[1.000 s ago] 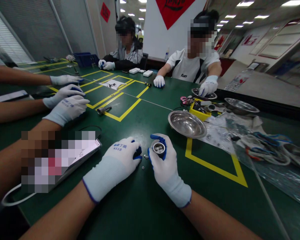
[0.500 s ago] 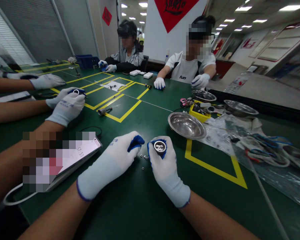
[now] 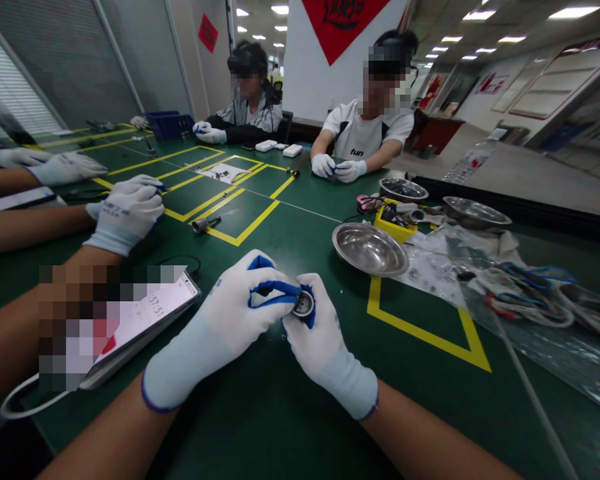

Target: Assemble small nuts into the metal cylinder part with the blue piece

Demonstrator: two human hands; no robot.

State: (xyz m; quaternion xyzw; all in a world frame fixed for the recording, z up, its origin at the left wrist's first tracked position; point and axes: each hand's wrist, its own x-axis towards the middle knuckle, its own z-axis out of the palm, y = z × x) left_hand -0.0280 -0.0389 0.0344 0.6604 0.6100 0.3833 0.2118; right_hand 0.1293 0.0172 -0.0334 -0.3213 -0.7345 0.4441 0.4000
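Note:
My right hand (image 3: 323,333), in a white and blue glove, is wrapped round a round metal part (image 3: 303,304) whose open end with small fittings inside faces up. My left hand (image 3: 245,300), gloved alike, reaches across from the left with its thumb and fingertips pinched together at the rim of that part. Whatever lies between those fingertips is too small to make out. A tiny metal piece (image 3: 283,337) lies on the green table just below the hands.
A steel bowl (image 3: 370,249) stands beyond my right hand, near a yellow bin (image 3: 396,227) of tools. Cables (image 3: 535,297) and plastic bags lie at the right. At the left are a phone (image 3: 145,320) and another person's gloved hands (image 3: 127,213).
My left hand has moved right, onto the metal part's rim, and its fingers have closed. The part tilts towards it. Across the table, a person's two hands have come together.

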